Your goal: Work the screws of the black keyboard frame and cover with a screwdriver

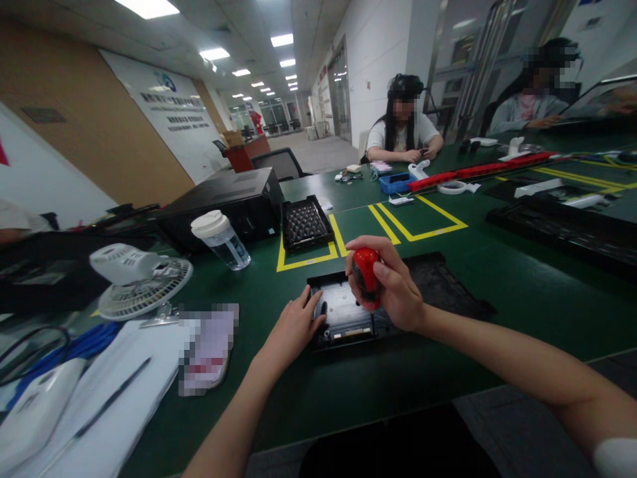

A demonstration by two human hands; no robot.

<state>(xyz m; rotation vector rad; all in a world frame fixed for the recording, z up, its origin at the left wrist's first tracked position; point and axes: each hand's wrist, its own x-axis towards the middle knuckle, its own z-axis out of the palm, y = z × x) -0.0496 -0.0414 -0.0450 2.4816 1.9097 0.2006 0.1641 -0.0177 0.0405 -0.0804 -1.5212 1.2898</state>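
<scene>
My right hand is closed around a screwdriver with a rounded red and dark handle. Its thin shaft points down at a flat black casing lying on the table; whether the tip touches a screw I cannot tell. A silvery metal plate covers the left part of the casing. My left hand lies at the casing's left edge, fingers stretched out and touching it. My right hand hides part of the plate and casing.
Behind the casing stands a black tray inside yellow tape lines. To the left are a bottle, a white fan, a phone and papers with a pen. Across the table sits a person behind a blue bin.
</scene>
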